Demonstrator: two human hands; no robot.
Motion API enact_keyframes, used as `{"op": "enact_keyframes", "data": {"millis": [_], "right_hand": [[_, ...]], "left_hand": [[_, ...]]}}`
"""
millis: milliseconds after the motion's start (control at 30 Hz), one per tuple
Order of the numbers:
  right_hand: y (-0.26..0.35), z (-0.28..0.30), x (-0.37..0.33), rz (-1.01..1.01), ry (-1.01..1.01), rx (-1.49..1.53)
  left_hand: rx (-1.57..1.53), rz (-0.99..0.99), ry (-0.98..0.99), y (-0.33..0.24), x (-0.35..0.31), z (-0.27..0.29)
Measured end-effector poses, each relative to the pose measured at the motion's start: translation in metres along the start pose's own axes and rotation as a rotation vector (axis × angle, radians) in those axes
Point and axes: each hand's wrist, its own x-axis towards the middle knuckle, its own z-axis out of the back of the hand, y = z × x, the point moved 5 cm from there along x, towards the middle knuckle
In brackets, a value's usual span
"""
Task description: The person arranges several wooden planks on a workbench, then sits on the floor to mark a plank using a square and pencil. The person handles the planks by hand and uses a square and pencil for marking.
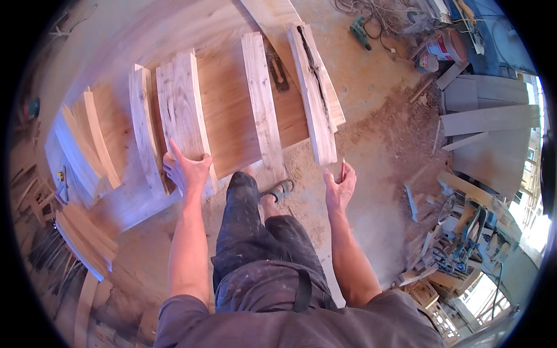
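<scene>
My left hand grips the near end of a wide pale wooden plank, its thumb by the right edge and its index finger stretched along the left side. In my right hand, the fingers pinch a slim reddish pencil, pointing up. Just beyond that hand is the near end of a plank with a long dark crack. A narrower plank lies between the two. Left of my left hand lies another narrow plank. All of them rest across a wooden worktop.
More boards lie at the worktop's left end. A green power tool with a cord lies on the dusty floor beyond. Buckets, grey panels and a heap of tools and offcuts stand along the right.
</scene>
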Motion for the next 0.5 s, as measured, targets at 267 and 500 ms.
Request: {"op": "enact_keyframes", "data": {"millis": [267,500], "right_hand": [[0.023,-0.039,0.053,0.228,0.131,-0.359],[0.014,-0.007,0.021,-0.079,0.531,0.077]], "left_hand": [[-0.031,0.043,-0.080,-0.019,-0.022,-0.007],[-0.537,-0.279,0.082,-0.138,-0.090,-0.006]]}}
